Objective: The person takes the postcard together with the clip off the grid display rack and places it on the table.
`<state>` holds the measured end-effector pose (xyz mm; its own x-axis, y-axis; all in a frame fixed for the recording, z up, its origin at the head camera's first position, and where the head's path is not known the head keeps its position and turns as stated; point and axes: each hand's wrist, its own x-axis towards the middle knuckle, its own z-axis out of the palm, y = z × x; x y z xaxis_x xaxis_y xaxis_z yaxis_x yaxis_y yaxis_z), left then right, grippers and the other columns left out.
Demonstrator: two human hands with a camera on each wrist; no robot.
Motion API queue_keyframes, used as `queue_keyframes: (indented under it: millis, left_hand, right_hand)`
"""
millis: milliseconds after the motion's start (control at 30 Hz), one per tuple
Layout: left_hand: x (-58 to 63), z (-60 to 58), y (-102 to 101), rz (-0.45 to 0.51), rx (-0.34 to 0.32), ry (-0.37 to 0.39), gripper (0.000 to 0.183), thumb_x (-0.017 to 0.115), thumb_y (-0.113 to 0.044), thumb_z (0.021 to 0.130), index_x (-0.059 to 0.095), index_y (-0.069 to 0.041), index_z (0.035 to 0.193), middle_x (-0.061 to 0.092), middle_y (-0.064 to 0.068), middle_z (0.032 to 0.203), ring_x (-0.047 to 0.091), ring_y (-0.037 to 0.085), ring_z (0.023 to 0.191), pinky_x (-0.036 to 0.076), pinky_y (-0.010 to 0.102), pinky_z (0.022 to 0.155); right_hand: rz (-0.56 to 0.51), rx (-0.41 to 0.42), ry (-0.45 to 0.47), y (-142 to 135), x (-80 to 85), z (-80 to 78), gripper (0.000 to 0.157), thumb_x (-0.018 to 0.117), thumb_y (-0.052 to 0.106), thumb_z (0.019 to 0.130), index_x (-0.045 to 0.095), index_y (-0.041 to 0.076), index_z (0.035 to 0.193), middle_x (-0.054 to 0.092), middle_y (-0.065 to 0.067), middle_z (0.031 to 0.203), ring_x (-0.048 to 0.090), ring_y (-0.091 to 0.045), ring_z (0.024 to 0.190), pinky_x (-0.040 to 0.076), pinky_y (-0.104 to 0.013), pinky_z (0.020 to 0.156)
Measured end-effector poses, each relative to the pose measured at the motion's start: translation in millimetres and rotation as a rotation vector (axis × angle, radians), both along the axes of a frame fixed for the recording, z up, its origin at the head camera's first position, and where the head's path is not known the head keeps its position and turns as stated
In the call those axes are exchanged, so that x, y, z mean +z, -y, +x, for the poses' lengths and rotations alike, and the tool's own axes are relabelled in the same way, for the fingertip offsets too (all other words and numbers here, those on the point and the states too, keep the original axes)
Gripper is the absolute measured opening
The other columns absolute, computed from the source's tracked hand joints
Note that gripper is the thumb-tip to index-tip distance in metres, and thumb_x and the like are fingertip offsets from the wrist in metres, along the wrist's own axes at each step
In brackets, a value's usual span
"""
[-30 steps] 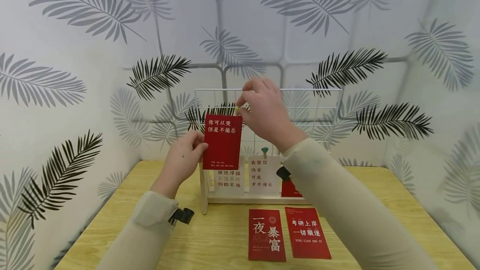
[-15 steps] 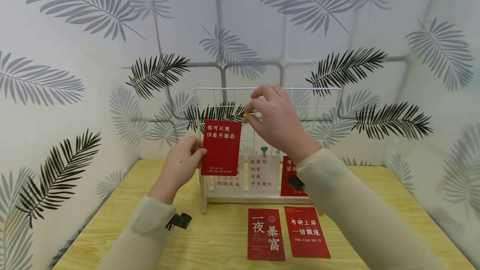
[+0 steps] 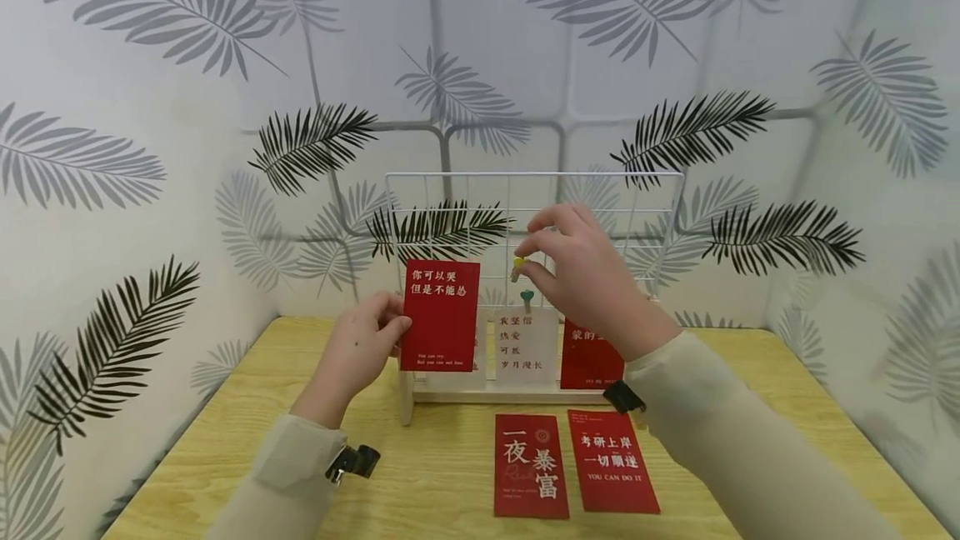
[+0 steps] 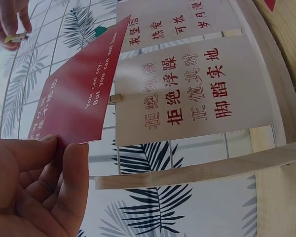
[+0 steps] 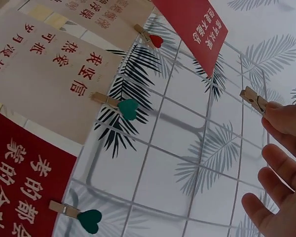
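Observation:
My left hand (image 3: 360,348) pinches a red card (image 3: 438,315) with white lettering at its left edge, between thumb and fingers. The card is held upright in front of the left part of a white wire grid rack (image 3: 450,174), overlapping a white card clipped there. To the right of it, my right hand (image 3: 592,282) pinches a small wooden clothespin (image 5: 254,100) with a yellow top, apart from the red card. In the left wrist view, the white card (image 4: 192,94) behind shows red lettering.
On the grid hang another white card (image 3: 527,352) and a red one (image 3: 588,367), held by clothespins with green hearts (image 5: 128,109). A red heart clip (image 5: 156,40) holds the left white card. Two red cards (image 3: 531,482) lie on the wooden table (image 3: 420,473) before the rack.
The red card has come down a little in my left hand, covering more of the white card behind. My right hand has moved down and right with the clothespin, away from the card.

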<state>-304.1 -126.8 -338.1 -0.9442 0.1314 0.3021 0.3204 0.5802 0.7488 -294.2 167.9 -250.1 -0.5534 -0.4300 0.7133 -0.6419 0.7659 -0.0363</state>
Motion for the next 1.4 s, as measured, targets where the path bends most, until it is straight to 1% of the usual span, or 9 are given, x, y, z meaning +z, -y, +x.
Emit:
queue_keyframes:
  millis: [300, 433, 533, 700, 867, 1000, 1200, 1333, 1400]
  left_hand:
    - [-8.3, 6.2, 0, 0.006, -0.016, -0.018, 0.009, 0.064, -0.007, 0.099, 0.062, -0.008, 0.108, 0.067, 0.005, 0.087, 0.065, 0.019, 0.068, 0.057, 0.032, 0.065]
    - [-11.8, 8.3, -1, 0.045, -0.025, 0.01, 0.011, 0.065, -0.006, 0.098, 0.064, -0.006, 0.109, 0.067, 0.006, 0.088, 0.066, 0.023, 0.068, 0.057, 0.034, 0.065]
    - [-15.4, 9.9, -3, 0.066, -0.025, 0.038, 0.012, 0.065, -0.005, 0.098, 0.064, -0.006, 0.111, 0.067, 0.006, 0.087, 0.065, 0.023, 0.068, 0.058, 0.036, 0.066]
    - [-25.1, 14.3, -4, 0.079, -0.018, 0.054, 0.012, 0.065, -0.005, 0.097, 0.065, -0.006, 0.109, 0.066, 0.005, 0.085, 0.064, 0.021, 0.066, 0.058, 0.036, 0.065]
    - [-36.7, 20.3, -4, 0.089, 0.0, 0.089, 0.011, 0.065, -0.006, 0.098, 0.064, -0.007, 0.108, 0.065, 0.004, 0.084, 0.064, 0.021, 0.068, 0.057, 0.034, 0.065]
    - [-44.4, 23.6, -5, 0.081, 0.012, 0.106, 0.01, 0.066, -0.006, 0.098, 0.065, -0.008, 0.108, 0.065, 0.002, 0.083, 0.063, 0.02, 0.068, 0.056, 0.033, 0.064]
    - [-52.5, 25.3, -5, 0.083, 0.012, 0.132, 0.009, 0.066, -0.006, 0.098, 0.064, -0.008, 0.106, 0.064, 0.003, 0.083, 0.062, 0.019, 0.067, 0.057, 0.036, 0.064]
    - [-56.0, 26.8, -4, 0.086, 0.012, 0.153, 0.007, 0.065, -0.007, 0.098, 0.063, -0.008, 0.105, 0.063, 0.004, 0.082, 0.062, 0.019, 0.066, 0.057, 0.035, 0.064]
    - [-58.1, 27.3, -3, 0.088, 0.006, 0.16, 0.007, 0.065, -0.007, 0.098, 0.063, -0.009, 0.104, 0.062, 0.004, 0.082, 0.062, 0.019, 0.066, 0.057, 0.035, 0.063]
  right_hand:
    - [-0.05, -0.031, 0.097, -16, -14.4, 1.4, 0.014, 0.079, 0.018, 0.09, 0.077, 0.01, 0.101, 0.059, -0.008, 0.12, 0.046, -0.028, 0.122, 0.044, -0.046, 0.103]
    - [-0.069, -0.041, 0.13, -23, -20.8, 2.4, 0.014, 0.079, 0.018, 0.091, 0.077, 0.009, 0.102, 0.059, -0.008, 0.12, 0.047, -0.029, 0.121, 0.043, -0.048, 0.103]
    - [-0.084, -0.053, 0.155, -29, -27.5, 3.6, 0.014, 0.078, 0.017, 0.091, 0.077, 0.009, 0.102, 0.059, -0.009, 0.12, 0.047, -0.031, 0.12, 0.044, -0.049, 0.102]
    - [-0.106, -0.075, 0.19, -40, -43.7, 4.8, 0.014, 0.079, 0.015, 0.09, 0.077, 0.01, 0.102, 0.06, -0.008, 0.118, 0.049, -0.031, 0.118, 0.045, -0.051, 0.1]
    - [-0.146, -0.064, 0.213, -52, -59.9, 6.3, 0.012, 0.078, 0.013, 0.091, 0.076, 0.009, 0.102, 0.06, -0.007, 0.115, 0.051, -0.029, 0.111, 0.049, -0.049, 0.091]
    - [-0.181, -0.073, 0.261, -60, -70.6, 8.3, 0.011, 0.076, 0.015, 0.092, 0.076, 0.01, 0.102, 0.06, -0.005, 0.114, 0.052, -0.027, 0.109, 0.053, -0.047, 0.086]
    - [-0.207, -0.093, 0.334, -75, -83.3, 12.2, 0.012, 0.074, 0.015, 0.093, 0.075, 0.01, 0.104, 0.06, -0.003, 0.113, 0.054, -0.026, 0.105, 0.049, -0.048, 0.085]
    - [-0.218, -0.11, 0.387, -87, -94.7, 14.5, 0.006, 0.072, 0.016, 0.095, 0.076, 0.014, 0.1, 0.061, -0.004, 0.113, 0.054, -0.027, 0.106, 0.046, -0.051, 0.088]
    - [-0.216, -0.117, 0.403, -94, -101.4, 15.6, 0.004, 0.072, 0.016, 0.095, 0.076, 0.016, 0.097, 0.062, -0.004, 0.111, 0.054, -0.027, 0.105, 0.046, -0.051, 0.087]
